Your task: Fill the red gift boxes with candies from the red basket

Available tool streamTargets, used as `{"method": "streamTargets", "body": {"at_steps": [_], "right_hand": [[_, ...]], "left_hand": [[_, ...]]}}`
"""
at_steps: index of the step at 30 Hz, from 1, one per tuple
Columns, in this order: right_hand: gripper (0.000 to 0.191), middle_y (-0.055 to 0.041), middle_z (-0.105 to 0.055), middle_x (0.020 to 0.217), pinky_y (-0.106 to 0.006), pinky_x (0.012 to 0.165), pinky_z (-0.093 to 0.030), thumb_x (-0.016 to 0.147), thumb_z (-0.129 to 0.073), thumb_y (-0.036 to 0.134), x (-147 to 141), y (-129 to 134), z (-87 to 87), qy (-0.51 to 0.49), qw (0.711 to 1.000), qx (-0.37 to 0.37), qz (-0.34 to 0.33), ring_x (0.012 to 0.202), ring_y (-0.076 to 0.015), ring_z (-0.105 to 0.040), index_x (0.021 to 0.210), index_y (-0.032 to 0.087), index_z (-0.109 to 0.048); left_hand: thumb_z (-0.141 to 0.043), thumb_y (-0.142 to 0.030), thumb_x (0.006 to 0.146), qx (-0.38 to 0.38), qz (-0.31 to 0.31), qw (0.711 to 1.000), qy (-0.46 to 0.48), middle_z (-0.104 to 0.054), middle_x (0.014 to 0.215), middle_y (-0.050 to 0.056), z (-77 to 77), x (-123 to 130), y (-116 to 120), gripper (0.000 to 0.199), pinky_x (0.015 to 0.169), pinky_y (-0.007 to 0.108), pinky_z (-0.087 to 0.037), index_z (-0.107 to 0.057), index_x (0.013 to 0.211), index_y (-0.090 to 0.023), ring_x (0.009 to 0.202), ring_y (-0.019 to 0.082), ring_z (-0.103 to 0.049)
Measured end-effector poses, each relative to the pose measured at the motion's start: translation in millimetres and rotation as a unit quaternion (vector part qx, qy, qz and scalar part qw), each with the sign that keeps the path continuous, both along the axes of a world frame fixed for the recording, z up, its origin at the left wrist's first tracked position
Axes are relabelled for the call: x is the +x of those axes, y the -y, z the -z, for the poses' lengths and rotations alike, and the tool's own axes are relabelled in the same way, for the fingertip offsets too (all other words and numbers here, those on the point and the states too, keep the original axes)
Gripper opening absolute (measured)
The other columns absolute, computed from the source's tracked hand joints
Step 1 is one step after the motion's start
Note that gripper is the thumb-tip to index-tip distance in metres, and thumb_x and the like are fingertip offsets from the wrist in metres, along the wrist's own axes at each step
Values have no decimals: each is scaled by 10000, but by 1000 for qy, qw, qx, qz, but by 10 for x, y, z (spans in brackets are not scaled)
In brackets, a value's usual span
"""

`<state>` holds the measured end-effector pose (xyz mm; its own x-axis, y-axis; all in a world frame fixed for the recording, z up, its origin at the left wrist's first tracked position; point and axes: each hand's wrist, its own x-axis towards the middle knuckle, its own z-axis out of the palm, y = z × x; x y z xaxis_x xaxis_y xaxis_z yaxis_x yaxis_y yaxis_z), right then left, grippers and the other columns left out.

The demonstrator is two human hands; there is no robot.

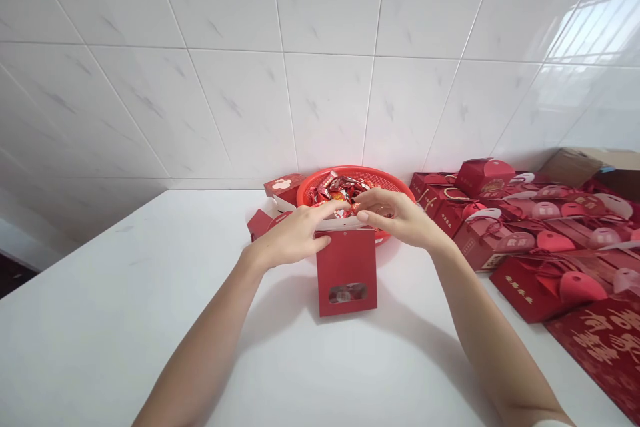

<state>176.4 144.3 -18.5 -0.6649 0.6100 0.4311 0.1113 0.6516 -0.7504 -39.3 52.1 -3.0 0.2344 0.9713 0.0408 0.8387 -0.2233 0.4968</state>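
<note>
A red gift box (346, 273) with an oval window near its bottom edge stands upright in front of me. Wrapped contents show through the window. My left hand (295, 237) grips the box's upper left, thumb against the front edge and fingers reaching over the top. At the top right, my right hand (400, 217) is curved with thumb and fingers apart, close to the box's pale upper edge. Whether its fingertips touch that edge is hard to tell. Right behind the box is a red plastic basket (390, 180) holding wrapped candies (343, 190).
Many red gift boxes (483, 177) crowd the table's right side, beside a red printed bag (600, 340) and a cardboard box (573, 165). Left of the basket sit more red boxes (284, 185). A tiled wall (330, 107) borders the white table (125, 320) at the back.
</note>
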Motion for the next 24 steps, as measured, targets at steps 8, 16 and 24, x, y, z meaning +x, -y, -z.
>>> {"method": "streamTargets", "body": {"at_steps": [8,16,24], "right_hand": [[257,-5,-695,789,-256,595,-491,897,-650,426,-7,-72,84,112,987,53,-98,671,-146,-605,969,190,-725],[315,32,-556,615,-245,525,-369,947,-542,450,-3,-77,90,138,984,62,-94,547,-118,-451,889,184,-700],[195,42,-464,619,-241,558,-280,833,-623,263,-117,-81,188,176,983,27,-36,598,-112,-394,677,170,-551]], "left_hand": [[-501,-159,801,50,34,997,50,-704,1014,12,87,-77,-112,200,747,278,-483,-629,947,-211,885,192,-640],[-571,-222,788,34,24,998,49,-721,1025,23,124,-110,-152,201,754,293,-492,-680,956,-201,873,199,-636],[-602,-285,777,-33,16,999,24,-709,911,11,63,-70,-114,147,589,276,-427,-702,855,-210,698,174,-611]]}}
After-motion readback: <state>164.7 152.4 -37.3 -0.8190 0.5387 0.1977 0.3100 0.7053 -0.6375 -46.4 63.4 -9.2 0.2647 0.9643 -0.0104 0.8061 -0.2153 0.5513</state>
